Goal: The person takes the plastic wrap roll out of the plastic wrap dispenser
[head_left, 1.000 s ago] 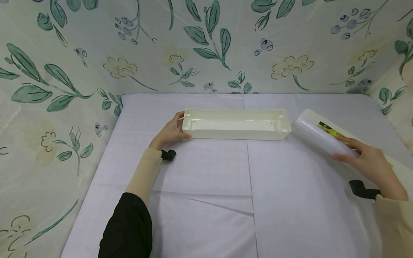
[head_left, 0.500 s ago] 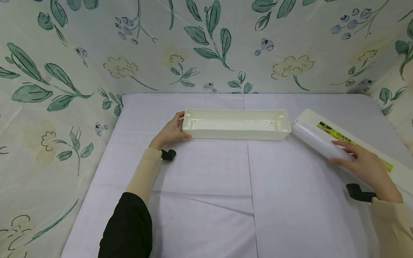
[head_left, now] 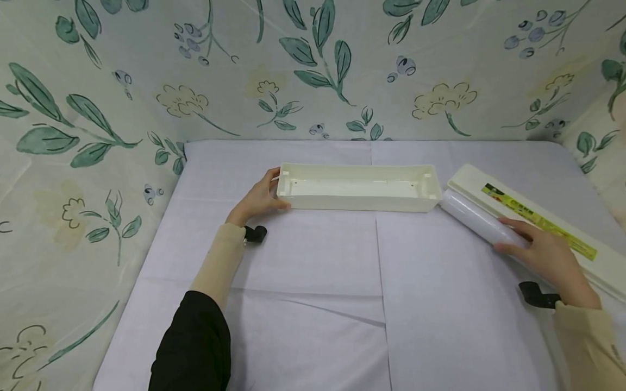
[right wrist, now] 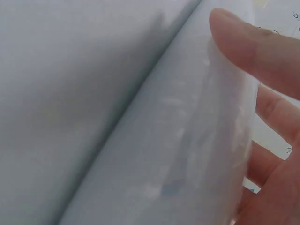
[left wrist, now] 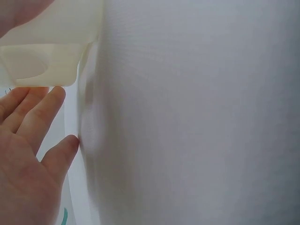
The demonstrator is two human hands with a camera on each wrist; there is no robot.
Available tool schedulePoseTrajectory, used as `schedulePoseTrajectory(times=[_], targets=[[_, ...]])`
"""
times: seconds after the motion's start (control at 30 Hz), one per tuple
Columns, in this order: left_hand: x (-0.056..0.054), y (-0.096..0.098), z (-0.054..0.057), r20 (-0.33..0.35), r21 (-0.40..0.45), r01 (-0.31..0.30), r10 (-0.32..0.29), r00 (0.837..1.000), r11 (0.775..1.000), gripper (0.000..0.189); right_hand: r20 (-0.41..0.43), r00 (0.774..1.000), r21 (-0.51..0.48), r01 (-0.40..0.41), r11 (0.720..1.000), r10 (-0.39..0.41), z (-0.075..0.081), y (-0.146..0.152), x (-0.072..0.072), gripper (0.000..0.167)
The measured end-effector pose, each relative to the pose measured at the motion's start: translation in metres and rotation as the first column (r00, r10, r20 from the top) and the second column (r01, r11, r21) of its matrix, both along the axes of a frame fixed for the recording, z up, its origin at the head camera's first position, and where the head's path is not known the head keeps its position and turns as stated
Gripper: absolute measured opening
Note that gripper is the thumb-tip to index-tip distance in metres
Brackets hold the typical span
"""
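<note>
A long, cream-coloured plastic box (head_left: 359,203) with an open top lies near the far side of the table. My left hand (head_left: 256,202) holds its left end, thumb at the front and fingers behind; the left wrist view shows the fingers (left wrist: 42,115) against the box's end wall (left wrist: 56,61). To the right, my right hand (head_left: 550,260) grips the near end of a glossy roll of plastic film (head_left: 474,214). In the right wrist view the thumb lies over the roll (right wrist: 159,140), fingers on its other side. The roll appears to lie on the cloth.
Just behind the roll lies a long cream lid (head_left: 470,178) with a yellow-green label (head_left: 543,221), slanting toward the right edge. A white, creased cloth (head_left: 303,260) covers the table. Floral-patterned fabric (head_left: 220,65) hangs behind and at both sides.
My right hand has moved the roll left and toward me, off the lid, uncovering more of the label. The left hand and the box have stayed put.
</note>
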State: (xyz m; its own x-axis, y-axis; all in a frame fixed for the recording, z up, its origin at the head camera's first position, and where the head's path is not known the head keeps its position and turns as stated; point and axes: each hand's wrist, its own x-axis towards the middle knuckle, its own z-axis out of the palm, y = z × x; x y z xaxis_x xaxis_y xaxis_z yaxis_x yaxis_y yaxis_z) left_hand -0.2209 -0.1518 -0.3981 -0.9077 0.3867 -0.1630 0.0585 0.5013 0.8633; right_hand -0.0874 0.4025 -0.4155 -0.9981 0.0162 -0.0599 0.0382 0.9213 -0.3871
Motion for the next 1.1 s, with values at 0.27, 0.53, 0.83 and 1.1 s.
schedulePoseTrajectory(times=[0.27,0.53,0.83,1.1], targets=[[-0.021,-0.008,-0.036,-0.017,-0.001,-0.014,0.014,1.0,1.0,0.105,0.019,1.0,0.001,0.015,1.0,-0.015,-0.003,0.0,0.001,0.079],[-0.02,-0.009,-0.037,-0.026,-0.014,-0.02,0.02,0.999,1.0,0.103,0.045,0.999,-0.016,0.005,1.0,-0.005,-0.001,-0.002,0.001,0.079],[-0.017,-0.007,-0.035,-0.066,-0.071,-0.014,0.01,0.998,0.997,0.102,0.017,0.999,-0.056,0.051,0.997,-0.05,0.006,-0.011,0.002,0.07],[-0.01,-0.013,-0.03,-0.142,-0.158,0.0,-0.022,0.99,0.987,0.105,-0.151,0.987,-0.052,0.041,0.998,-0.048,0.027,-0.029,-0.009,0.061]])
